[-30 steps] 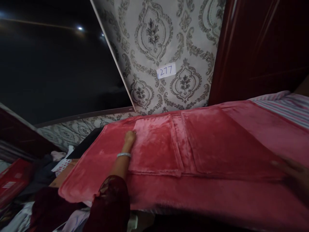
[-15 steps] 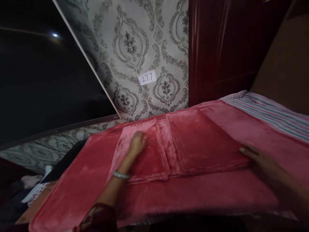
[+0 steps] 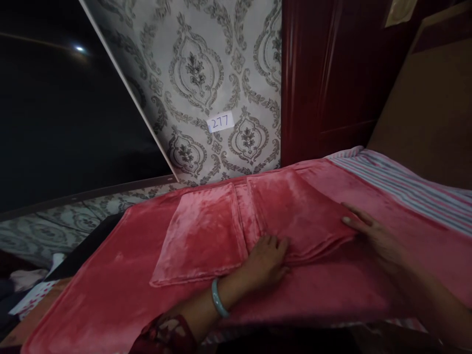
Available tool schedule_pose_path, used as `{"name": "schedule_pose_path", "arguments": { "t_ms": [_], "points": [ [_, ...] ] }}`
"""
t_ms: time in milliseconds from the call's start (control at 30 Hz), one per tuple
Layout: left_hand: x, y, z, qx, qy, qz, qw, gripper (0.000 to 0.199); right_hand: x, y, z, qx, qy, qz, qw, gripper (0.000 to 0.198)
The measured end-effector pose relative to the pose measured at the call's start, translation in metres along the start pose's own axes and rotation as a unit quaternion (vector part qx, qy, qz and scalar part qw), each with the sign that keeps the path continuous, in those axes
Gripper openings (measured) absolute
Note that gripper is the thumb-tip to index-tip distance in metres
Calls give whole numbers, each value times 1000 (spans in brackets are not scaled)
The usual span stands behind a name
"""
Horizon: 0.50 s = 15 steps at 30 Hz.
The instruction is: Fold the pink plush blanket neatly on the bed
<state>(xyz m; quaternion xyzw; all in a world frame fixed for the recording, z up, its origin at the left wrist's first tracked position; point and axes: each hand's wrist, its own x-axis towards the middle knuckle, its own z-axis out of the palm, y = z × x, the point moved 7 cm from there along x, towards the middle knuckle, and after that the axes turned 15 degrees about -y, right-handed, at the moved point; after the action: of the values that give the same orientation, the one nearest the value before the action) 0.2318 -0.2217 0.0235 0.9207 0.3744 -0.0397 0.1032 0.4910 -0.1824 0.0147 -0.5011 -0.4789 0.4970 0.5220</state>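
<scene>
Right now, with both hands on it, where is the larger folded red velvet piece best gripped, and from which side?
Probably by its near right corner, coming in from the right. The larger folded red velvet piece lies flat on the spread red velvet blanket, and its stacked edges show along the near side. The right hand already rests at that corner; the left hand presses the near edge.

Two folded cloths (image 3: 206,231) lie side by side on the blanket (image 3: 110,295).

left wrist: pale blue bangle (image 3: 218,298) | left sleeve (image 3: 165,337): dark red lace
</scene>
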Motion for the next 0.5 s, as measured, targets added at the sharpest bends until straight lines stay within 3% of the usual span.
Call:
{"name": "schedule_pose_path", "arguments": {
  "t_ms": [100,267,367,500],
  "points": [
    [9,6,-17,-49,19,-11,999,94,5,-4,13,84,4,52,995,75],
    [53,37,-56,-92,124,7,988,112,11,-23,30,58,-12,-12,998,82],
    [82,50,-55,-87,119,7,989,102,15,-18,22,57,-14,-20,998,80],
    [99,47,-42,-117,78,-11,990,75,35,1,-3,44,-36,33,998,56]
  ]
}}
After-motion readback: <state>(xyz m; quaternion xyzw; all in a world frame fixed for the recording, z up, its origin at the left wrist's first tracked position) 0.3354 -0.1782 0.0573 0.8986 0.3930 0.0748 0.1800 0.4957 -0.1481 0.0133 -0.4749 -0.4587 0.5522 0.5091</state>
